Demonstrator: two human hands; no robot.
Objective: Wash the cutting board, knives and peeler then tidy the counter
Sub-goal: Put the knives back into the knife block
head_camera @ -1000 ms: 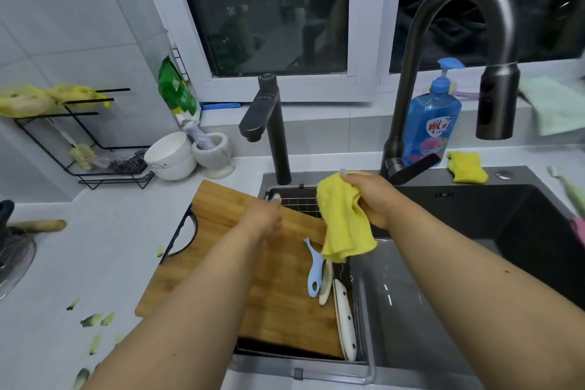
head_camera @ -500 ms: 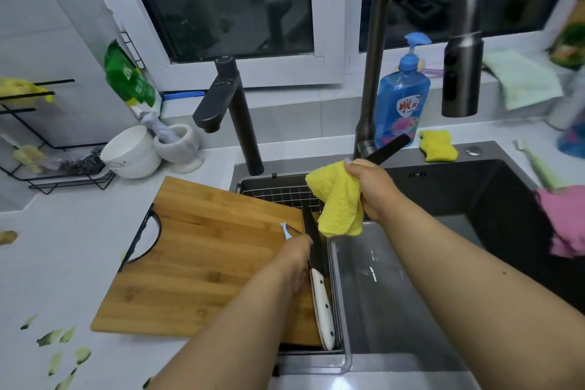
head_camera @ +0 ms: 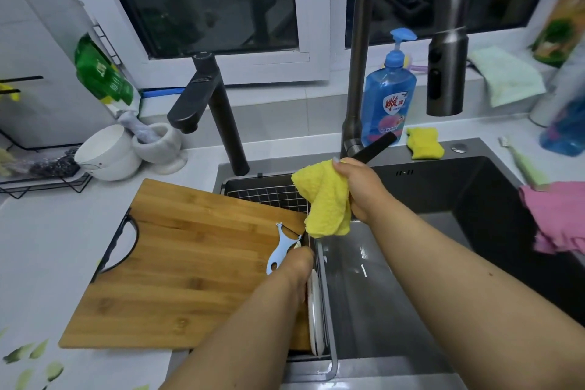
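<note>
A: What is seen nearest?
B: Pale green peel scraps (head_camera: 30, 358) are scattered on the smooth white counter (head_camera: 47, 247). A rectangular bamboo cutting board (head_camera: 177, 269), striped with grain and fitted with a black curved handle, is laid partly over the sink's left edge.

A: And the left hand (head_camera: 299, 266)?
B: It is lowered at the board's right edge, fingers curled downward beside the light blue plastic peeler (head_camera: 280, 250). Whether anything is pinched cannot be told. A white-handled knife (head_camera: 315, 310) is lodged just beneath it, along the wire rack (head_camera: 272, 193).

A: The right hand (head_camera: 361, 190)?
B: A nubby yellow cloth (head_camera: 326, 203) is gripped in it, fingers wrapped around the bunched top, held above the dark steel sink (head_camera: 411, 279).

A: Farther back?
B: A tall arched faucet (head_camera: 364, 41), a blue soap bottle (head_camera: 387, 101) and a wavy yellow sponge (head_camera: 424, 142) are found. A matte black tap (head_camera: 215, 111), a stone mortar (head_camera: 161, 146) and stacked white bowls (head_camera: 104, 152) are set to the left.
</note>
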